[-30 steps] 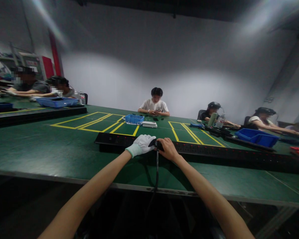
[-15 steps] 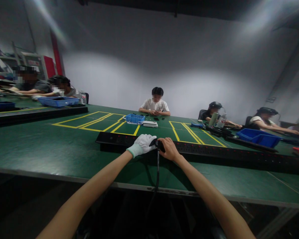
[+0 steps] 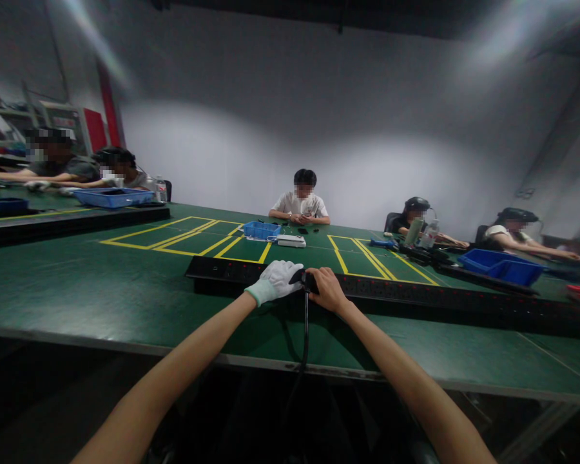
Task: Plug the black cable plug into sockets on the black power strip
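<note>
A long black power strip [image 3: 415,293] with small red marks along its top lies across the green table in front of me. Over its left-hand part, a black plug [image 3: 303,277] sits between my two hands, and a black cable [image 3: 306,328] hangs from it over the table's front edge. My left hand [image 3: 279,278], in a white glove with a mint cuff, closes on the plug from the left. From the right, the bare fingers of my right hand [image 3: 327,287] grip it too. My fingers hide the plug's pins and the socket under it.
Beyond the strip, yellow tape lines mark the table [image 3: 77,290]. A small blue basket [image 3: 261,231] and a white power strip [image 3: 291,241] lie there. Blue bins stand right [image 3: 502,267] and left [image 3: 113,197]. Several people sit around, one straight across [image 3: 299,203].
My hands, the plug and the cable keep the same place. At the far left, a co-worker's arms and gloved hand have shifted slightly.
</note>
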Action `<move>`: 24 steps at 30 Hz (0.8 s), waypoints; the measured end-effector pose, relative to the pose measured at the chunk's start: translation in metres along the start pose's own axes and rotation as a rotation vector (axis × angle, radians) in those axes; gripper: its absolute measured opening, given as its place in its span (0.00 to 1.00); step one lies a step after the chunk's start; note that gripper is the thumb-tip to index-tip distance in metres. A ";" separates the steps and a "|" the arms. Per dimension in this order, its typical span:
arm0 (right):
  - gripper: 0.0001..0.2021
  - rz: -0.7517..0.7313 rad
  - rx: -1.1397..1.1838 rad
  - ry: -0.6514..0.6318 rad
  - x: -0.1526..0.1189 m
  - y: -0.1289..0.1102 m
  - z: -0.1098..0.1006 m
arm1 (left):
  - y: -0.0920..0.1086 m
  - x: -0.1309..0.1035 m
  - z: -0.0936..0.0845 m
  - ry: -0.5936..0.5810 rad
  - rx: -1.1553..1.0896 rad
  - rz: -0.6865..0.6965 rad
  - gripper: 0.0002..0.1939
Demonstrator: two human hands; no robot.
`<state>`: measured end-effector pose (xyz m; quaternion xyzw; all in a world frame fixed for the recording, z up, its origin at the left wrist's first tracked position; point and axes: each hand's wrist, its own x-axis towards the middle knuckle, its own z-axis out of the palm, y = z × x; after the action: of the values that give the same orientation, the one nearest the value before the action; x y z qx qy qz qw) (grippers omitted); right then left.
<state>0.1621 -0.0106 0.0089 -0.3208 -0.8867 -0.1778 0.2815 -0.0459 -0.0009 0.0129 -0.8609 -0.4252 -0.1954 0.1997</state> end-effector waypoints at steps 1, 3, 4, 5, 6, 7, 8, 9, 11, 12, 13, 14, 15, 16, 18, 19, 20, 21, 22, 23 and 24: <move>0.24 0.002 -0.001 0.001 0.000 0.000 0.000 | 0.000 0.000 0.001 0.000 0.000 0.000 0.30; 0.24 0.007 -0.003 0.003 0.000 -0.001 0.000 | -0.001 0.000 0.001 0.000 0.001 0.000 0.30; 0.24 0.011 -0.004 0.005 0.000 -0.001 0.000 | -0.001 0.000 0.001 0.000 0.001 0.000 0.30; 0.24 0.015 -0.005 0.008 0.000 -0.002 0.000 | 0.000 0.000 0.001 0.000 0.001 -0.001 0.30; 0.24 0.020 -0.006 0.011 0.000 -0.002 0.000 | 0.000 0.000 0.000 -0.001 0.000 -0.001 0.29; 0.24 0.024 -0.006 0.013 0.000 -0.002 0.000 | 0.000 0.000 0.000 -0.002 -0.001 0.000 0.29; 0.24 0.027 -0.005 0.015 0.000 -0.003 0.000 | 0.000 0.000 -0.001 -0.002 -0.002 0.000 0.29; 0.23 0.030 -0.004 0.018 0.000 -0.003 0.000 | 0.001 0.000 -0.001 -0.002 -0.002 0.000 0.29; 0.23 0.035 -0.002 0.022 0.001 -0.004 0.000 | 0.001 0.000 -0.002 -0.003 -0.003 0.000 0.29; 0.23 0.037 -0.001 0.024 0.001 -0.004 0.000 | 0.001 0.000 -0.003 -0.003 -0.003 -0.001 0.29; 0.23 0.039 0.001 0.026 0.001 -0.004 0.000 | 0.001 0.000 -0.003 -0.004 -0.003 -0.002 0.28; 0.23 0.041 0.003 0.028 0.001 -0.004 0.000 | 0.002 0.000 -0.003 -0.005 -0.003 -0.003 0.28; 0.23 0.041 0.005 0.029 0.001 -0.004 0.000 | 0.002 0.000 -0.003 -0.006 -0.003 -0.004 0.28; 0.23 0.042 0.008 0.031 0.001 -0.004 -0.001 | 0.002 0.000 -0.003 -0.008 -0.003 -0.005 0.28; 0.24 0.042 0.015 0.032 0.001 -0.004 -0.001 | 0.002 0.000 -0.003 -0.011 -0.003 -0.007 0.29; 0.24 0.042 0.018 0.032 0.001 -0.004 -0.001 | 0.002 0.000 -0.004 -0.013 -0.003 -0.007 0.29; 0.24 0.043 0.021 0.032 0.001 -0.004 -0.001 | 0.002 0.000 -0.004 -0.014 -0.002 -0.008 0.29; 0.24 0.045 0.024 0.033 0.001 -0.004 -0.001 | 0.002 0.000 -0.004 -0.014 -0.002 -0.008 0.29; 0.24 0.046 0.026 0.033 0.001 -0.003 -0.001 | 0.002 0.000 -0.005 -0.014 -0.001 -0.008 0.29; 0.24 0.047 0.029 0.033 0.001 -0.003 0.000 | 0.002 0.000 -0.005 -0.014 0.000 -0.008 0.29; 0.24 0.048 0.031 0.033 0.000 -0.003 0.000 | 0.002 0.000 -0.005 -0.014 0.001 -0.007 0.29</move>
<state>0.1598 -0.0128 0.0089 -0.3345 -0.8767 -0.1624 0.3053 -0.0447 -0.0048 0.0170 -0.8606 -0.4298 -0.1898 0.1965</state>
